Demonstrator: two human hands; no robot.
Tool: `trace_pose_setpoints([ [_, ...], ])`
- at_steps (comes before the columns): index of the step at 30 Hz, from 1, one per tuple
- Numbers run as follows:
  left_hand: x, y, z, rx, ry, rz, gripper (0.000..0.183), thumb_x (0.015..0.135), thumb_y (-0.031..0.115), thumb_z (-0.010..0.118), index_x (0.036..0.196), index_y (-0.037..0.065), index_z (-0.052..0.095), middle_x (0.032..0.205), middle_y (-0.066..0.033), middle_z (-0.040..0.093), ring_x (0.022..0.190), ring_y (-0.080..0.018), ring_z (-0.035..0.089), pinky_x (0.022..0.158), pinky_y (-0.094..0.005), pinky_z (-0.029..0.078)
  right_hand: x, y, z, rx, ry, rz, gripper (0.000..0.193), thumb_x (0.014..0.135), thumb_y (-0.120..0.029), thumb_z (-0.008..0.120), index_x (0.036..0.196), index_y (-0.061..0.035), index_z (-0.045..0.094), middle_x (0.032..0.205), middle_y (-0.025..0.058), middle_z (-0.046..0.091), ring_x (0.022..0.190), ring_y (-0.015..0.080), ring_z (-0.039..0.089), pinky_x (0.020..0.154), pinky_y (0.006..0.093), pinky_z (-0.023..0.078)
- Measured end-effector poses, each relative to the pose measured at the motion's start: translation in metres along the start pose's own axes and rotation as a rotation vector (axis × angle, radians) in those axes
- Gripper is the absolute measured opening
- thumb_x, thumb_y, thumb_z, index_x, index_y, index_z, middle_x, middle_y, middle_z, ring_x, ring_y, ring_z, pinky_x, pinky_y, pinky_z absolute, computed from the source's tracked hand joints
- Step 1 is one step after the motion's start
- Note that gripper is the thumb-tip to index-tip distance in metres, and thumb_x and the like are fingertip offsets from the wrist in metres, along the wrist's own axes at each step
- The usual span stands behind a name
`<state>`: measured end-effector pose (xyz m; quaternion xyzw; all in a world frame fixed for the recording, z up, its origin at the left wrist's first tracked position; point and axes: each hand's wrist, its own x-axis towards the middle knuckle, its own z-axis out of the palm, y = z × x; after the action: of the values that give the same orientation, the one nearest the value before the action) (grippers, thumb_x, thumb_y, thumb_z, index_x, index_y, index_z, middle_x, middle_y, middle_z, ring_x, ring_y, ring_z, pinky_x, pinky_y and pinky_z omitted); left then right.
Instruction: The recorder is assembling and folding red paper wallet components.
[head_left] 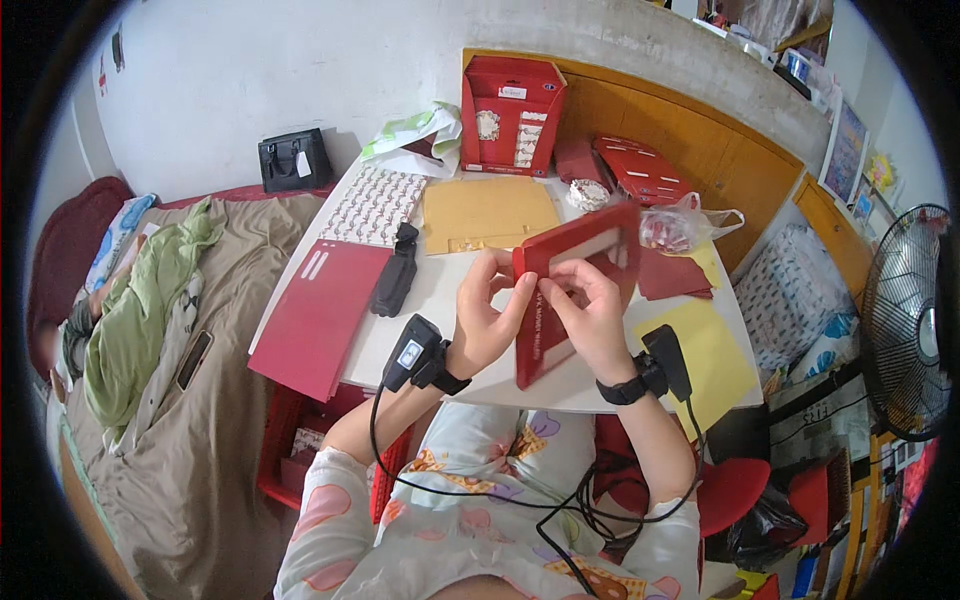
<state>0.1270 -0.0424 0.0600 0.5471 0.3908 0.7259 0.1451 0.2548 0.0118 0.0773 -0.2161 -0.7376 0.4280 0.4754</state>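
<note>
Both hands hold a red cardboard box (pixel 538 345) with cut-out windows, tilted above the front of the white table. My left hand (pixel 490 305) is closed at its left edge, thumb and fingers near the upper corner. My right hand (pixel 588 305) pinches close beside it, fingertips at the same edge; whether it grips a flap there is hidden. Left of the hands lie a black strap-like object (pixel 396 270) and flat dark red card sheets (pixel 325 310). Behind the box lies a tan cardboard sheet (pixel 490 208).
A large red display box (pixel 512 115) stands at the back, beside a red package (pixel 645 170), a roll of patterned tape (pixel 588 194) and a plastic bag (pixel 680 228). Yellow sheets (pixel 715 360) lie right. A fan (pixel 908 320) stands far right; cables (pixel 500 494) hang over my lap.
</note>
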Motion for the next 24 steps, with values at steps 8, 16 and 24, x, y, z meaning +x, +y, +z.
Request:
trace_pose_setpoints([
  [8,-0.009,0.008,0.009,-0.27,-0.067,0.005,0.008,0.087,0.002,0.057,0.093,-0.002,0.056,0.095,-0.0082,0.055,0.09,-0.0135,0.054,0.081,-0.0273,0.045,-0.025,-0.016,0.007,0.462,0.184,0.147,0.011,0.087,-0.011,0.061,0.091,-0.0016,0.06,0.075,-0.0035,0.057,0.061,0.0026,0.047,0.051,0.018,0.037],
  [16,-0.01,-0.004,0.003,-0.596,-0.242,-0.225,0.006,0.087,0.007,0.06,0.089,0.002,0.057,0.107,-0.0091,0.056,0.094,-0.0139,0.054,0.085,-0.0287,0.043,-0.031,-0.012,-0.002,0.607,0.12,0.311,0.009,0.087,-0.012,0.062,0.088,-0.0033,0.059,0.075,-0.0038,0.056,0.055,0.0014,0.039,0.045,0.0186,0.03],
  [24,-0.015,-0.006,0.003,-0.644,-0.266,-0.29,0.006,0.088,0.008,0.06,0.085,0.003,0.057,0.094,-0.0047,0.056,0.085,-0.0107,0.052,0.079,-0.0262,0.044,-0.036,-0.008,-0.005,0.598,0.098,0.305,0.01,0.087,-0.012,0.063,0.086,-0.0025,0.061,0.075,-0.003,0.057,0.055,0.0012,0.039,0.045,0.019,0.03],
])
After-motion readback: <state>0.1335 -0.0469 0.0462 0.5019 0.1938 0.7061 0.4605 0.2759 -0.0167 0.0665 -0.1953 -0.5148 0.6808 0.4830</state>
